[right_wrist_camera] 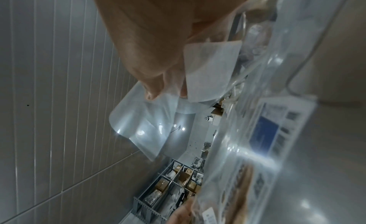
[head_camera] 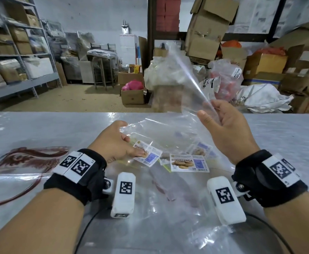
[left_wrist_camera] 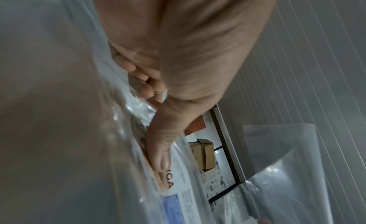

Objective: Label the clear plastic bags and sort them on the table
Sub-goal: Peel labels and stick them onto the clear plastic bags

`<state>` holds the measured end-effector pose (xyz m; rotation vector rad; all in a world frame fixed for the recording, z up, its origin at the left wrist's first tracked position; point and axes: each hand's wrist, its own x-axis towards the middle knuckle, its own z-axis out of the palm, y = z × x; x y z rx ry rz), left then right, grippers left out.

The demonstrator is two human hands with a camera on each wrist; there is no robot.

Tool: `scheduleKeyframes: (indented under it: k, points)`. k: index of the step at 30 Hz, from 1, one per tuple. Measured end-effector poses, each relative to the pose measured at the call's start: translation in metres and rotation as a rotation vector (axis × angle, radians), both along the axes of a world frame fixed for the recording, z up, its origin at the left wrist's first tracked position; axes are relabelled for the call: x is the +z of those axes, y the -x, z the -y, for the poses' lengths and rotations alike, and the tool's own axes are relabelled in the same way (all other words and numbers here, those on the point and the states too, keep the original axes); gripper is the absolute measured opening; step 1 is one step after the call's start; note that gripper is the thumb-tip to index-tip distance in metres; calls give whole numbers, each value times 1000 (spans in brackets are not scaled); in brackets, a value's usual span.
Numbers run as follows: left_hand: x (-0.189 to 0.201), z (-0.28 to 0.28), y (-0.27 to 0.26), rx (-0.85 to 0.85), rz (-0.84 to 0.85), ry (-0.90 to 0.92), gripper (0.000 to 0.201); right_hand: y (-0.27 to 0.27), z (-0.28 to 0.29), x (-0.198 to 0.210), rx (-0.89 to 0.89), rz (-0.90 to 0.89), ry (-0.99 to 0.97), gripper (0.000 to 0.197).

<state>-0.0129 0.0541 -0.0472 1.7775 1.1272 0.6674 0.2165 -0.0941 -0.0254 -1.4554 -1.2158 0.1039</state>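
Two hands work above a shiny grey table (head_camera: 40,129), each wrist wrapped in a black band with printed markers. The right hand (head_camera: 227,132) is raised off the surface, palm turned inward, thumb up; its thumb and curled fingers pinch the lower corner of a clear plastic bag (head_camera: 183,77), which stands up and away from the person, its upper part blurred. The right wrist view shows the thumb (right_wrist_camera: 152,86) pressed onto the film of that bag. The left hand (head_camera: 113,142) reaches low and forward, palm down, over the heap of bags (head_camera: 168,140) lying mid-table; its fingers (left_wrist_camera: 160,149) stretch out fairly straight and close together, tips touching a label (head_camera: 146,155) reading "BISKUT LENGA" under clear film. Whether they press or only touch, I cannot tell. A second label (head_camera: 189,162) with the same wording lies just beside it, nearer the right wrist. More clear bags (head_camera: 168,198) cover the table toward the person, and one with red printing (head_camera: 27,158) lies to the left
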Motion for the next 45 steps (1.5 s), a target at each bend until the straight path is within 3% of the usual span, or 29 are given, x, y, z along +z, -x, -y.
scheduleKeyframes:
  k: [1,4,8,11,13,16,19,24,27,30,32,34,40,45]
  points:
    - [0,-1,1,5,13,4,86,0,0,0,22,-27,-29,21]
    - [4,3,2,21,66,-48,54,3,3,1,190,16,5,26]
    - [15,-1,12,79,294,18,34,2,8,-3,362,178,309,43]
    - [24,2,17,-19,404,211,13,-1,8,-5,423,294,508,55]
    - [29,9,17,-114,411,347,26,0,9,-4,453,306,563,58]
    - [29,8,19,-212,374,452,71,3,9,-3,480,285,561,61]
    - [29,8,21,-267,363,509,85,2,8,-3,450,318,586,62]
    - [23,9,14,-272,341,442,58,-3,4,-3,121,362,563,77]
    - [23,8,14,-248,423,443,53,-4,3,-4,-23,251,572,66]
    - [23,7,15,-277,460,457,60,-1,2,-5,9,280,647,55]
    - [22,9,14,-316,448,481,63,3,3,-4,61,349,707,62]
    - [22,13,13,-343,417,480,55,4,3,-4,93,374,729,67]
    - [22,15,7,-294,396,395,48,3,4,-6,196,383,694,58]
    - [24,11,7,-150,464,333,41,-5,2,-4,47,251,552,56]
